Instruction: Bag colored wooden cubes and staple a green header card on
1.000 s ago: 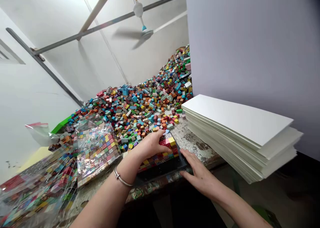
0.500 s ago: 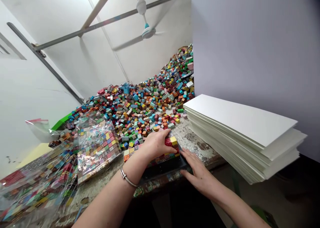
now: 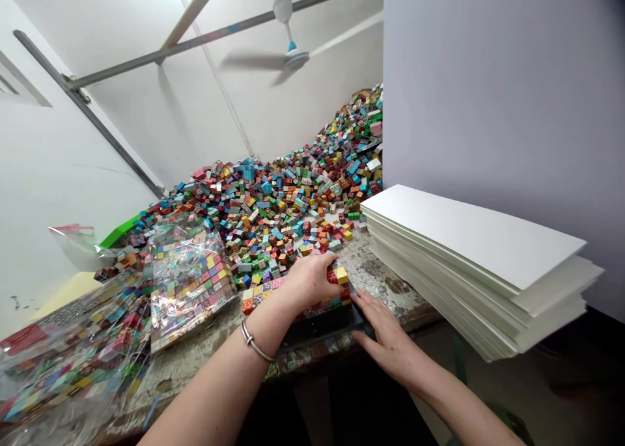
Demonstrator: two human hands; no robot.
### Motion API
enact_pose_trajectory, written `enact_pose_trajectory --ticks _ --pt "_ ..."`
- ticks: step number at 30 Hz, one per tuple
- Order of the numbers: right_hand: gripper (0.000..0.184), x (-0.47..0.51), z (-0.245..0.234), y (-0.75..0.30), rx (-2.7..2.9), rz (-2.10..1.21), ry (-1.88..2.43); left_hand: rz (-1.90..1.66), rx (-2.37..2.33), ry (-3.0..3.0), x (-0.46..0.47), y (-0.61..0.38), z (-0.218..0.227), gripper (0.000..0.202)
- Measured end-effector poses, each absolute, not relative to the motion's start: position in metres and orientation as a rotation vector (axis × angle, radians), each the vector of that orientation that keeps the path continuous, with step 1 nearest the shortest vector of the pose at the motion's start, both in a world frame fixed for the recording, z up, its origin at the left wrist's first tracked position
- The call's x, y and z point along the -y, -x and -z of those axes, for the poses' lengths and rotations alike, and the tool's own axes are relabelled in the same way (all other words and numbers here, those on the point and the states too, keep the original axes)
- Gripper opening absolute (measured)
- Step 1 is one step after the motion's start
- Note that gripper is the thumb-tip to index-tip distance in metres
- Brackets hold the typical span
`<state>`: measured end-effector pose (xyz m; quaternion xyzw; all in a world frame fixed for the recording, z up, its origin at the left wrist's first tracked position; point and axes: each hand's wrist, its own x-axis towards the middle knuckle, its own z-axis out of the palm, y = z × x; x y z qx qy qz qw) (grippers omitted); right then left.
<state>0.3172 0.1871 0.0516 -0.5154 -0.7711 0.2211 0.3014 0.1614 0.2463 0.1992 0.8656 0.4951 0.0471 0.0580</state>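
Small patterned cubes [image 3: 254, 297] in many colours are packed in rows in a black tray [image 3: 319, 327] at the table's front edge. My left hand [image 3: 312, 280], with a metal bracelet on its wrist, reaches over them. Its thumb and fingers close around the cubes at the tray's right end, where a yellow one [image 3: 340, 275] shows. The left fingertips are partly hidden behind the cubes. Against the right end of the tray lies my right hand [image 3: 383, 329], its fingers stretched out and the thumb apart near the front corner.
A large heap of loose cubes [image 3: 288, 192] rises behind the tray. To the left lie a clear bag of cubes [image 3: 190, 280] and more plastic-wrapped cubes [image 3: 73, 374]. A stack of white boards [image 3: 473, 237] juts out at right. A ceiling fan [image 3: 295, 56] spins above.
The view has shifted slightly. My left hand has moved a little along the top of the cubes, uncovering more of the yellow cube. My right hand stays against the tray.
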Motion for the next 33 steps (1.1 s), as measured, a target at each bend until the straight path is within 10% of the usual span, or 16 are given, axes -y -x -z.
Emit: enact_pose_trajectory --ticks 8,25,33 --pt "0.061 -0.189 -0.054 -0.318 2.053 -0.638 1.393 -0.027 -1.424 -2.651 -0.246 -0.160 -0.203 0.092" --pt "0.061 -0.189 -0.057 -0.315 1.992 -0.676 1.377 -0.068 -1.381 -2.711 -0.247 -0.159 -0.193 0.065" --pt "0.064 -0.195 -0.072 -0.310 1.910 -0.755 1.325 -0.083 -1.341 -2.719 -0.245 -0.148 -0.202 0.108"
